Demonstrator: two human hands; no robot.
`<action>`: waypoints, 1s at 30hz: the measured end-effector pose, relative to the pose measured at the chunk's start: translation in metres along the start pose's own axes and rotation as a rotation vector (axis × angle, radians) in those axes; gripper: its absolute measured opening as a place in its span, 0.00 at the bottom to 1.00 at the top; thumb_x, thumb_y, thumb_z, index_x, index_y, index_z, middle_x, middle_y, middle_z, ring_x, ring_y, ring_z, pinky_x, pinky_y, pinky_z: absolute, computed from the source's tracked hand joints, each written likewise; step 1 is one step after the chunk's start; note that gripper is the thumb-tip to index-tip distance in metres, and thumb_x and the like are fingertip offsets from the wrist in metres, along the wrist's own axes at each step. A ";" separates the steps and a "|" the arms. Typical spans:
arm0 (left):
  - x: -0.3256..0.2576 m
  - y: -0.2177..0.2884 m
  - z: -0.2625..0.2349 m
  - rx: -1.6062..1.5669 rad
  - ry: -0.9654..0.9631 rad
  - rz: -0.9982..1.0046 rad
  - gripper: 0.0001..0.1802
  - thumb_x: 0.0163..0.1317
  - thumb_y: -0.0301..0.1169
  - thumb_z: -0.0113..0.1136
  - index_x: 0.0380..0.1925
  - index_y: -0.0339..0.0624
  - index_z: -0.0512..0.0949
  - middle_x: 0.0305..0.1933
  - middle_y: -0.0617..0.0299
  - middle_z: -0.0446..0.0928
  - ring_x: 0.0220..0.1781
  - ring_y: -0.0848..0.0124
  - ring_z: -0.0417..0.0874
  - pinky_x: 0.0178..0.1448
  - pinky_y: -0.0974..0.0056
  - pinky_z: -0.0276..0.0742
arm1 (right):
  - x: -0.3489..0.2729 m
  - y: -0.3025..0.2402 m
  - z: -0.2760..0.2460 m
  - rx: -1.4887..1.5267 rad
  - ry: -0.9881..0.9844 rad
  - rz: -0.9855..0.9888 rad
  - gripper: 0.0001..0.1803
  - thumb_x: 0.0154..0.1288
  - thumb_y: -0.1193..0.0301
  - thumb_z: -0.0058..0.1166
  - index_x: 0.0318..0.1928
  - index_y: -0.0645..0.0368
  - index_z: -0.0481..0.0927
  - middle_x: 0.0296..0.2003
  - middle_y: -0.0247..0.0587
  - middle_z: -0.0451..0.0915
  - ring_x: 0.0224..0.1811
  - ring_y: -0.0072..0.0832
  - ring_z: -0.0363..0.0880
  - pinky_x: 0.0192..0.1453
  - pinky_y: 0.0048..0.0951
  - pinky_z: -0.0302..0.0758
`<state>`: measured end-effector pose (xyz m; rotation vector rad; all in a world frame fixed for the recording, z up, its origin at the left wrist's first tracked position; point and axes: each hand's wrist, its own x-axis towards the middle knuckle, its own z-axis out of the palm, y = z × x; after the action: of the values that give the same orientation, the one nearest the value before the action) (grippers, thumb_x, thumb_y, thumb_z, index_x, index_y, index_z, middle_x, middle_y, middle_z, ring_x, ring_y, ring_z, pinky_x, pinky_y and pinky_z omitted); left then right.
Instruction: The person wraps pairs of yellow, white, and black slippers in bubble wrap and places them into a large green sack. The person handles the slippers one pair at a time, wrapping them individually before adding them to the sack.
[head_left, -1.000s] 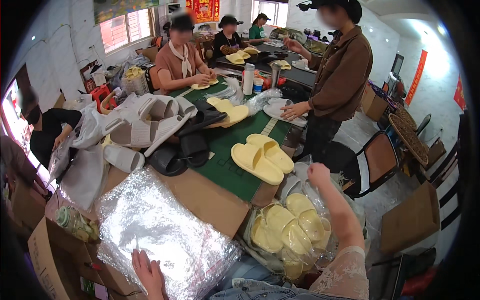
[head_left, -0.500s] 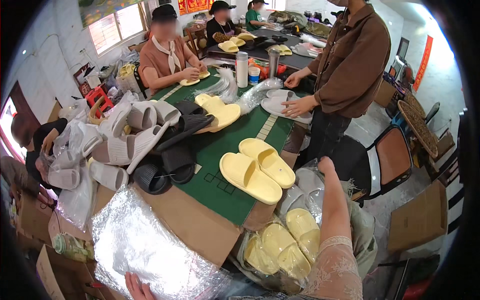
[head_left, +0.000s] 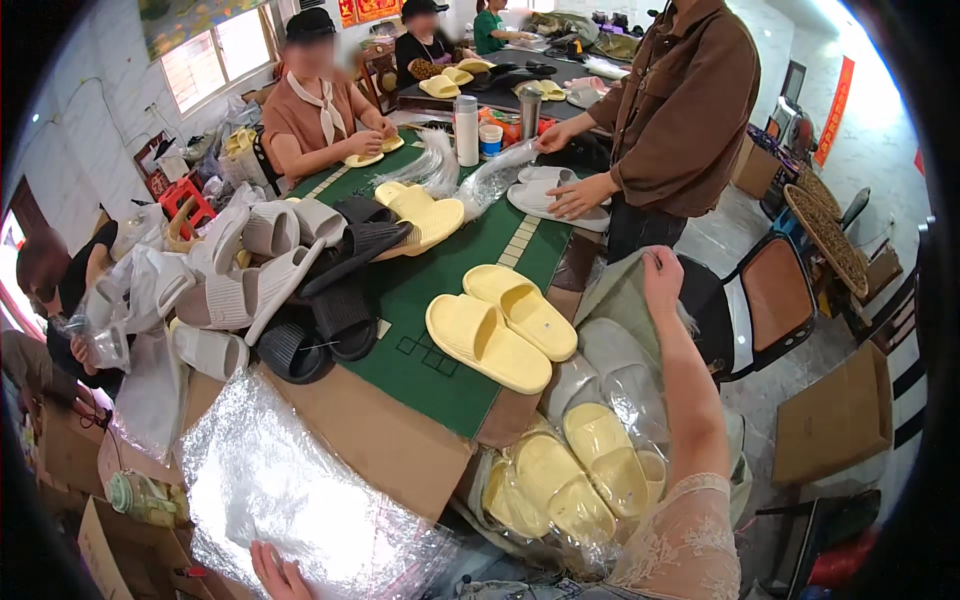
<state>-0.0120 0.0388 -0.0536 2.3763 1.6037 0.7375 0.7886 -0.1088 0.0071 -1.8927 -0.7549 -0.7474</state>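
Observation:
My right hand pinches the rim of a grey-green cloth sack and holds it raised. Inside the sack lie plastic-wrapped slippers: yellow ones at the near side and grey ones beyond. My left hand rests on a stack of shiny clear plastic bags, its fingers stretched out and partly cut off by the lower edge. On the green table mat just beyond the sack sits a pair of unwrapped yellow slippers.
A heap of grey slippers and black slippers covers the table's left. A person in brown stands at the right, touching a grey slipper. Other people sit beyond. A chair and a cardboard box stand at right.
My right hand has risen away from the wrapped slippers, lifting the sack's rim. The left hand stays on the bags. The person in brown has taken hold of the clear plastic.

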 end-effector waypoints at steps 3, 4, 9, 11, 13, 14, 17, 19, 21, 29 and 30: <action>0.000 -0.005 0.003 -0.048 0.042 0.031 0.25 0.72 0.35 0.53 0.65 0.35 0.72 0.72 0.36 0.64 0.73 0.42 0.63 0.77 0.48 0.57 | -0.011 -0.041 -0.025 -0.033 -0.192 -0.103 0.06 0.67 0.72 0.55 0.39 0.62 0.79 0.34 0.50 0.79 0.39 0.47 0.80 0.45 0.39 0.75; 0.000 -0.007 0.005 -0.069 0.032 0.000 0.25 0.71 0.33 0.52 0.65 0.34 0.71 0.73 0.38 0.63 0.74 0.44 0.62 0.77 0.48 0.56 | -0.020 -0.023 -0.020 0.010 -0.157 -0.176 0.06 0.68 0.71 0.55 0.39 0.61 0.78 0.33 0.51 0.78 0.38 0.46 0.80 0.44 0.38 0.75; -0.005 -0.023 0.014 -0.160 -0.004 -0.053 0.25 0.67 0.25 0.49 0.64 0.32 0.69 0.75 0.45 0.59 0.77 0.49 0.58 0.78 0.51 0.55 | -0.063 0.009 -0.062 -0.013 -0.623 0.408 0.11 0.64 0.66 0.61 0.40 0.60 0.78 0.32 0.44 0.82 0.34 0.38 0.82 0.41 0.36 0.76; -0.008 -0.027 0.010 -0.113 -0.008 -0.043 0.24 0.68 0.25 0.49 0.64 0.32 0.69 0.75 0.46 0.59 0.76 0.49 0.59 0.78 0.51 0.56 | -0.074 -0.018 -0.085 -0.067 -0.602 0.284 0.14 0.61 0.64 0.64 0.40 0.60 0.78 0.32 0.42 0.82 0.34 0.36 0.82 0.41 0.35 0.77; -0.013 -0.027 0.009 -0.122 0.012 -0.065 0.24 0.68 0.27 0.50 0.63 0.33 0.70 0.75 0.45 0.61 0.76 0.49 0.59 0.77 0.50 0.55 | -0.079 -0.026 -0.099 -0.116 -0.606 0.286 0.17 0.56 0.64 0.68 0.40 0.60 0.78 0.33 0.42 0.84 0.35 0.36 0.84 0.42 0.35 0.78; -0.012 -0.027 0.007 -0.099 0.005 -0.052 0.24 0.68 0.27 0.50 0.63 0.33 0.70 0.75 0.45 0.61 0.76 0.49 0.59 0.77 0.50 0.55 | -0.081 -0.027 -0.110 -0.162 -0.612 0.283 0.17 0.56 0.64 0.68 0.40 0.60 0.79 0.33 0.42 0.84 0.35 0.36 0.84 0.42 0.36 0.79; -0.007 -0.018 0.003 -0.087 0.015 -0.024 0.24 0.68 0.30 0.52 0.62 0.32 0.71 0.74 0.44 0.62 0.76 0.47 0.59 0.77 0.49 0.54 | -0.085 -0.008 -0.135 -0.286 -0.693 0.291 0.28 0.49 0.62 0.72 0.50 0.59 0.79 0.43 0.47 0.84 0.46 0.42 0.84 0.53 0.38 0.79; -0.001 -0.015 0.008 -0.114 -0.009 0.007 0.24 0.69 0.32 0.53 0.61 0.30 0.71 0.74 0.42 0.62 0.76 0.45 0.59 0.77 0.46 0.54 | -0.097 0.019 -0.158 -0.373 -0.709 0.205 0.37 0.45 0.62 0.74 0.58 0.58 0.77 0.50 0.48 0.82 0.54 0.45 0.81 0.59 0.38 0.77; -0.007 -0.019 0.004 -0.138 0.011 -0.005 0.24 0.67 0.31 0.54 0.61 0.32 0.72 0.74 0.42 0.62 0.76 0.45 0.59 0.77 0.46 0.54 | -0.101 -0.004 -0.145 -0.745 -0.922 0.269 0.53 0.36 0.66 0.77 0.69 0.55 0.69 0.63 0.48 0.75 0.68 0.46 0.69 0.67 0.44 0.73; -0.009 -0.018 0.003 -0.146 0.024 0.022 0.24 0.65 0.28 0.53 0.61 0.32 0.72 0.73 0.43 0.64 0.75 0.46 0.61 0.77 0.48 0.55 | -0.159 0.083 -0.147 -0.499 -0.442 0.452 0.19 0.61 0.73 0.50 0.52 0.61 0.82 0.45 0.60 0.84 0.53 0.55 0.81 0.57 0.45 0.76; -0.009 -0.015 0.000 -0.147 0.020 0.004 0.24 0.65 0.28 0.53 0.61 0.32 0.72 0.73 0.43 0.63 0.75 0.46 0.61 0.77 0.48 0.55 | -0.155 0.078 -0.157 -0.435 -0.372 0.436 0.18 0.63 0.74 0.47 0.51 0.64 0.81 0.46 0.62 0.83 0.53 0.56 0.80 0.55 0.47 0.75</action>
<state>-0.0272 0.0366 -0.0631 2.2767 1.4972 0.8507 0.7223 -0.3099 -0.0919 -2.5242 -0.3841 -0.2960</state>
